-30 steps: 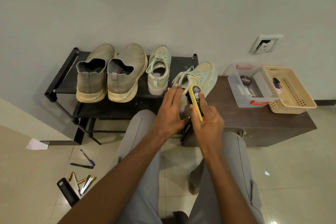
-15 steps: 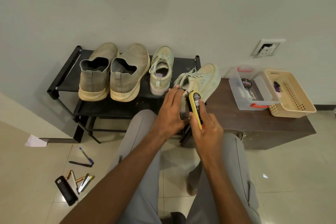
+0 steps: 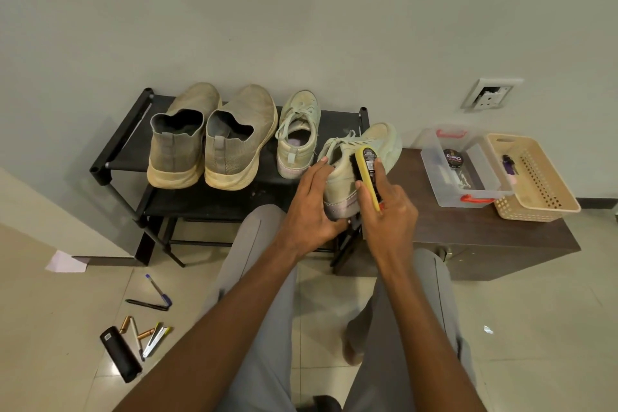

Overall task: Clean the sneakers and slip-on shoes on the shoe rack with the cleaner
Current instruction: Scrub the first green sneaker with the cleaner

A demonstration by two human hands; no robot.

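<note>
A pale green sneaker (image 3: 371, 144) lies tilted at the right end of the black shoe rack (image 3: 133, 130), its toe reaching over the dark cabinet. My left hand (image 3: 309, 207) holds it by the heel, fingers along its left side. My right hand (image 3: 389, 207) grips a yellow shoe brush (image 3: 368, 174), whose dark bristles press against the sneaker's right side. The second green sneaker (image 3: 297, 134) stands on the rack, with two grey slip-on shoes (image 3: 207, 140) to its left.
A dark wooden cabinet (image 3: 485, 231) to the right carries a clear plastic box (image 3: 465, 170) with a polish tin and a beige basket (image 3: 535, 177). Pens, a black case (image 3: 120, 354) and a paper scrap (image 3: 67, 261) lie on the tiled floor at left. My knees are below.
The brush has slid forward along the sneaker's side, away from the heel. My left hand has stayed on the heel.
</note>
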